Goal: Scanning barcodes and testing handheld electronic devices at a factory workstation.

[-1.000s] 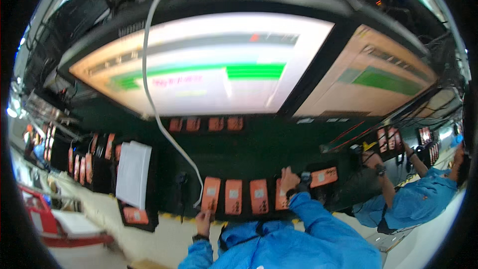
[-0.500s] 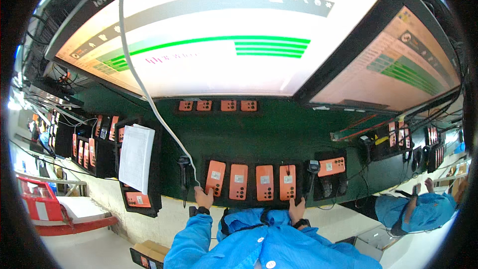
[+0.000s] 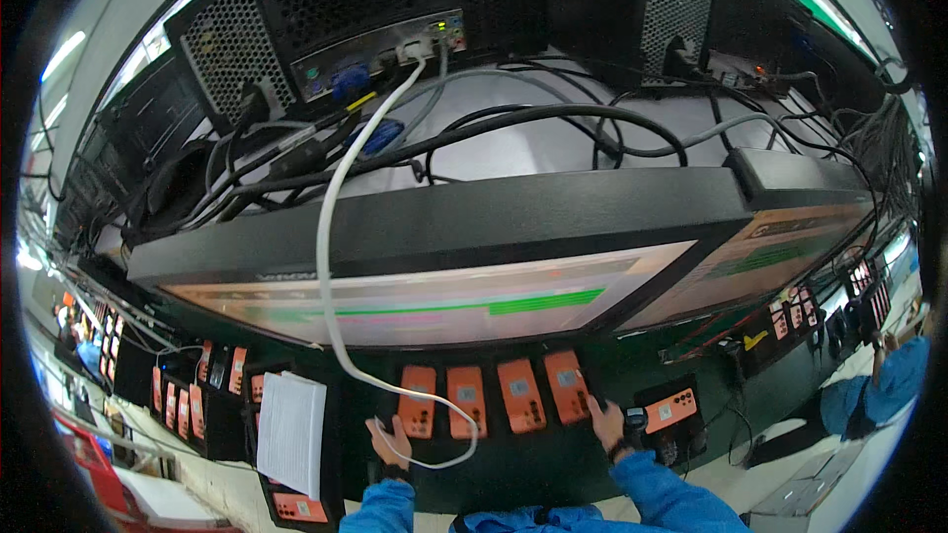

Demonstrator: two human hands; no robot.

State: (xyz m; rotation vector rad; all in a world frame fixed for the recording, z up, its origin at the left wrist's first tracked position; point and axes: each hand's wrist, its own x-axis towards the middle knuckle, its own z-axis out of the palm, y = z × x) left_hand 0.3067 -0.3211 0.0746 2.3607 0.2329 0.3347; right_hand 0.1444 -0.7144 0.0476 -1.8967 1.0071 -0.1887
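Note:
Several orange phones lie backs up in a row, the leftmost phone [image 3: 417, 403] and the rightmost phone [image 3: 567, 387] at its ends. A dark tray seems to carry them, hard to tell from the dark green bench. My left hand [image 3: 391, 444] is closed at the row's near left, with the end of a looped white cable [image 3: 474, 424] at its fingers. At the right end of the row, my right hand [image 3: 606, 424] grips the tray's edge beside the rightmost phone. A black handheld scanner [image 3: 635, 420] stands just right of that hand.
Beyond the phones are a wide monitor [image 3: 444, 227] and a second screen [image 3: 760, 247], with computer towers [image 3: 365, 0] and tangled cables behind. A paper stack [image 3: 293, 434] lies on racks at left. Another phone [image 3: 671, 410] lies at right, where a person in blue [image 3: 874, 385] works.
The row of phones has moved away from me toward the monitor, both hands beside it. The white cable has slackened into a loop. My view has shifted over the monitor's top.

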